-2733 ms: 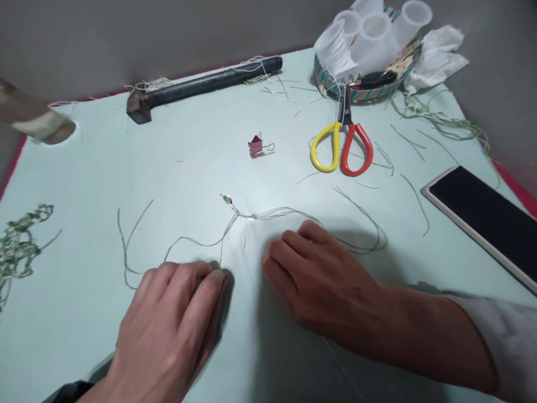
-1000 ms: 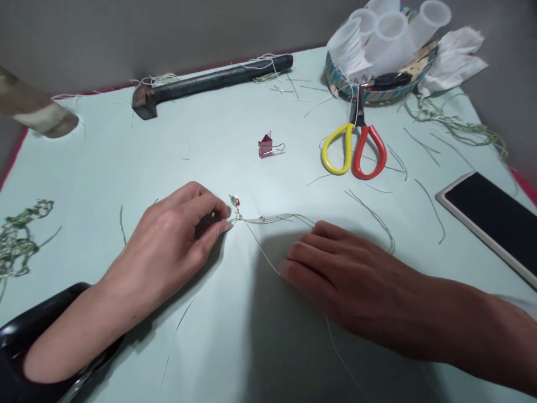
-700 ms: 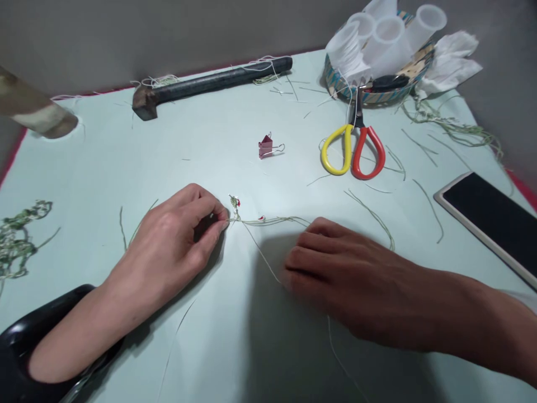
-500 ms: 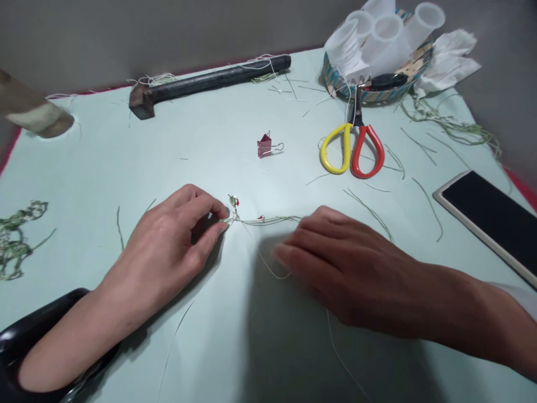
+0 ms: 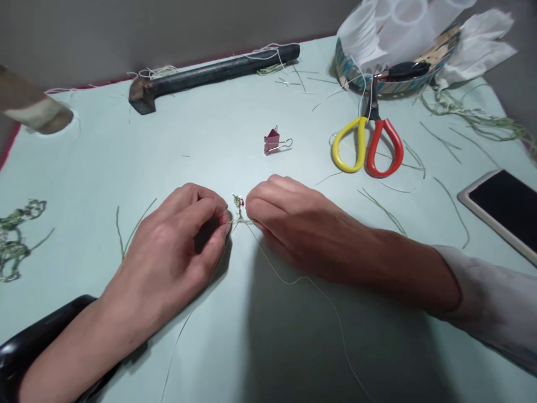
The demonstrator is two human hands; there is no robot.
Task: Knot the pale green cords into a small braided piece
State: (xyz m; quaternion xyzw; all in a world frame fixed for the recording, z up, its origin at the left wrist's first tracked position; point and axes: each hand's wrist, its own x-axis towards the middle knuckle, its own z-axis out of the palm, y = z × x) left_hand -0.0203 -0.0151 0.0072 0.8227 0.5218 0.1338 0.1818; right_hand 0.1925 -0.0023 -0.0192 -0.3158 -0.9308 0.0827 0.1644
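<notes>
A small knotted green piece [image 5: 238, 206] with a red spot stands up between my two hands. My left hand [image 5: 176, 240] pinches the thin green cords at its left side, thumb against fingertips. Close on the right, my right hand [image 5: 302, 224] has its fingers pressed together around the same cords, and its fingertips are partly hidden. From the knot, a pale thread [image 5: 302, 278] runs down to the right in a loose curve, and another thread [image 5: 176, 336] trails down past my left wrist.
Behind lie a black-handled hammer [image 5: 218, 74], a maroon binder clip [image 5: 272, 142] and yellow-and-red scissors [image 5: 372, 117]. A basket [image 5: 346, 70] holds white tubes. A phone [image 5: 507, 204] is at right, knotted green cords [image 5: 14, 246] at left, a wooden post [image 5: 42, 115] at back left.
My right hand has moved left along the cords, close to the knotted piece. My left hand stays almost in place. The view has shifted slightly, moving the basket, scissors and phone rightward.
</notes>
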